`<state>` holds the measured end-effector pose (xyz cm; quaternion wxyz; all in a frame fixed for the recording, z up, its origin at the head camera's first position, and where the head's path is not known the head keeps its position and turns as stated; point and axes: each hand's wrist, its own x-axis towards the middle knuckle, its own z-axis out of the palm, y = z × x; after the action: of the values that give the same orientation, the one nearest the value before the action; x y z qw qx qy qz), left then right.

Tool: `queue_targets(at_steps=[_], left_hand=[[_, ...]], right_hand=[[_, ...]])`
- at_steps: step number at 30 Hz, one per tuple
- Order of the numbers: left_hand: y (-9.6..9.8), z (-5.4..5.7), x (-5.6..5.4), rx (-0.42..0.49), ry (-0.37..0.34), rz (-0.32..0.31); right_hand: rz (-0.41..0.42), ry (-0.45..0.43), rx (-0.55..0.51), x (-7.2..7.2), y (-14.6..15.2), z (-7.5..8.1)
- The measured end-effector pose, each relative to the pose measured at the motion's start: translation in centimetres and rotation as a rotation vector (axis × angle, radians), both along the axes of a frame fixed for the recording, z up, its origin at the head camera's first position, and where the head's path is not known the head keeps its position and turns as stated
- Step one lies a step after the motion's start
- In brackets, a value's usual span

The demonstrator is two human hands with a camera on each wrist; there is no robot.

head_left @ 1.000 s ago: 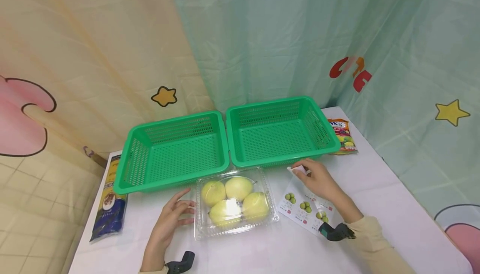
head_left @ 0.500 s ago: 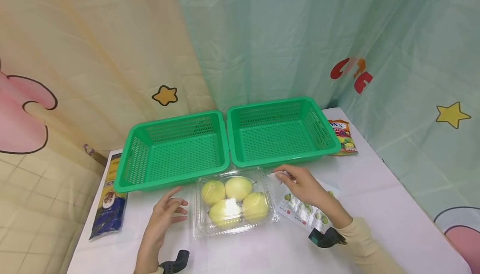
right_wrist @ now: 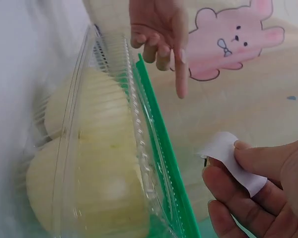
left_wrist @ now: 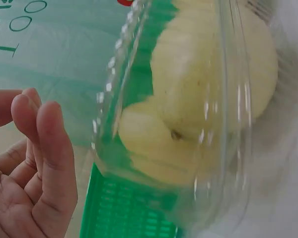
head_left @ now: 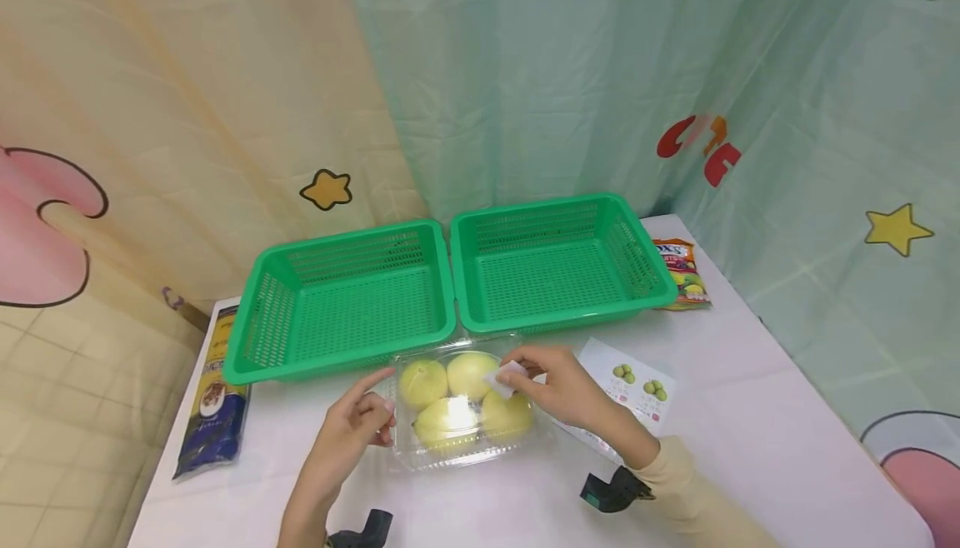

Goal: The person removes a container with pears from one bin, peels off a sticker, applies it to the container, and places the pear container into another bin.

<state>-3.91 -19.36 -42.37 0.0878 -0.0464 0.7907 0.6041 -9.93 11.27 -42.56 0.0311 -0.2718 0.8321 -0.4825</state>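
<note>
A clear plastic clamshell box (head_left: 465,458) holds several pale yellow-green fruits (head_left: 441,425) that look like pears. Its lid is down. Between thumb and fingers my right hand (head_left: 561,388) pinches a small white sticker (right_wrist: 231,161), above the right part of the box; the sticker curves in the right wrist view. To the left of the box is my left hand (head_left: 349,425), index finger extended, the other fingers loosely bent, nothing held. Whether it touches the box is unclear in the head view. A sheet of stickers (head_left: 639,380) printed with green fruit lies partly under my right forearm.
Two green plastic baskets, left (head_left: 360,319) and right (head_left: 555,281), stand side by side behind the box. A blue and yellow packet (head_left: 217,402) lies on the left. At the right basket's outer side is a colourful candy bag (head_left: 684,273). A printed curtain surrounds the table.
My right hand has moved left with the sticker, from over the sheet to over the box, uncovering part of the sheet. The left hand drew back slightly, then came closer to the box again.
</note>
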Motion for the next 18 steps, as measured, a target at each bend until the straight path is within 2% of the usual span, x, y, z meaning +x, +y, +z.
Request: queue_targets(at_steps=[6, 9, 14, 18], left_hand=[[1.6, 0.4, 0.3, 0.084, 0.039, -0.191], [2.2, 0.3, 0.2, 0.114, 0.044, -0.254], [2.7, 0.4, 0.0, 0.112, 0.049, -0.272], [3.3, 0.5, 0.0, 0.041, 0.062, -0.284]], right_hand=[[0.023, 0.046, -0.016, 0.4, -1.9, -0.1], [0.028, 0.068, -0.019, 0.6, -2.6, -0.1], [0.064, 0.145, -0.037, 0.8, -3.1, -0.4], [0.073, 0.211, -0.067, 0.9, -3.3, -0.4]])
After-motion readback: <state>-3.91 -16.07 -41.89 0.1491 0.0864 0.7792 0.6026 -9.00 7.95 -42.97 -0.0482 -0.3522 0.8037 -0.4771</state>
